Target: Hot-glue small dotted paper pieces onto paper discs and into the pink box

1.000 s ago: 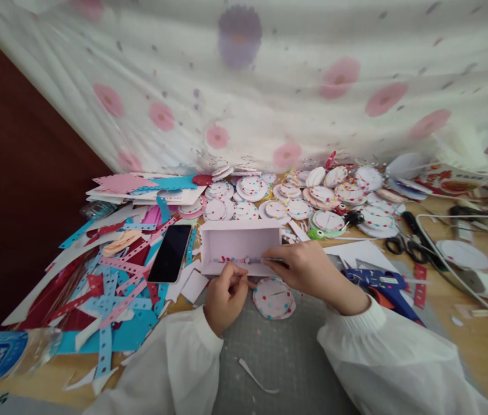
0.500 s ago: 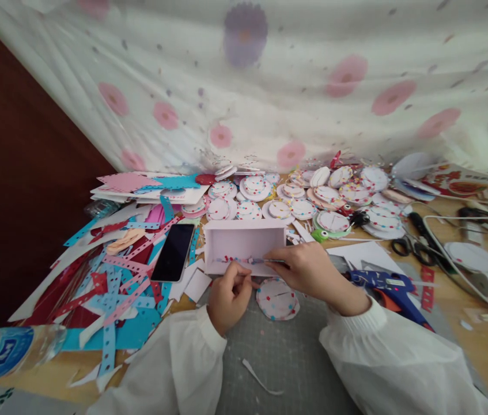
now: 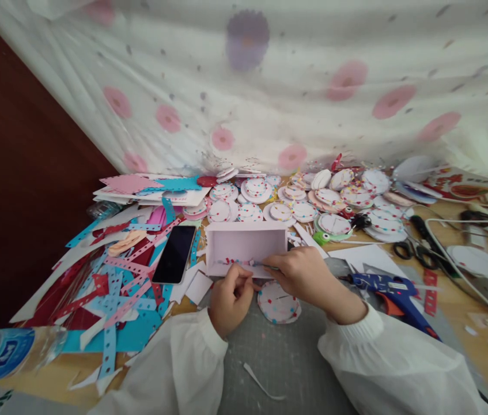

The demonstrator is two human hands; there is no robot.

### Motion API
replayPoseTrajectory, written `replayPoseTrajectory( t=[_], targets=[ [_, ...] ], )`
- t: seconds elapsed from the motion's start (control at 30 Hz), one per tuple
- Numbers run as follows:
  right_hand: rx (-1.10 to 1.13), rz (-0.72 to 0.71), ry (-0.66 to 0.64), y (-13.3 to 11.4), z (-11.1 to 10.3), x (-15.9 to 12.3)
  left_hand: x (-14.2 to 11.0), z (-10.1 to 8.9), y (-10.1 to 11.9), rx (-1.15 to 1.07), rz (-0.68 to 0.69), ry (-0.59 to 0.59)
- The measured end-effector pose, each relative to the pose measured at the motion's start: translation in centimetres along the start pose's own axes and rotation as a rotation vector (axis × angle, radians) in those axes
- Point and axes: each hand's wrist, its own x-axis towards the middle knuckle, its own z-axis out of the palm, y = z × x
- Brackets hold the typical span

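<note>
A shallow white box (image 3: 244, 233) stands before me, with small red, blue and pale beads (image 3: 229, 261) along its near inside. My right hand (image 3: 306, 275) reaches over the box's near right edge, its fingers closed on a thin, slim tool (image 3: 271, 267) pointing left at the beads; its exact kind is unclear. At the box's near edge, my left hand (image 3: 231, 300) is closed in a pinch, and whatever lies between the fingertips is too small to make out. Just below my hands, a white round disc edged with coloured beads (image 3: 279, 304) rests on the grey cutting mat (image 3: 287, 363).
Stacked beaded discs (image 3: 256, 187) line the back. Leftward lie a phone (image 3: 174, 253), punched paper strips (image 3: 112, 305) and a plastic bottle (image 3: 14, 351). A blue glue gun (image 3: 384, 282), scissors (image 3: 414, 253) and a white cable (image 3: 464, 275) are at right.
The right hand and its slim tool have shifted slightly left along the beads. The left hand stays at the box's edge. The whole view has tilted a little.
</note>
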Motion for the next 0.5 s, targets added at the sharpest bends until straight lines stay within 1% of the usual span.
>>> replayPoseTrajectory(
  t=[0.27, 0.5],
  targets=[
    [0.004, -0.072, 0.047, -0.63, 0.41, 0.03, -0.04, -0.04, 0.20, -0.015, 0.003, 0.005],
    [-0.002, -0.061, 0.053, -0.49, 0.47, 0.01, 0.02, -0.06, 0.15, -0.004, 0.002, 0.009]
  ],
)
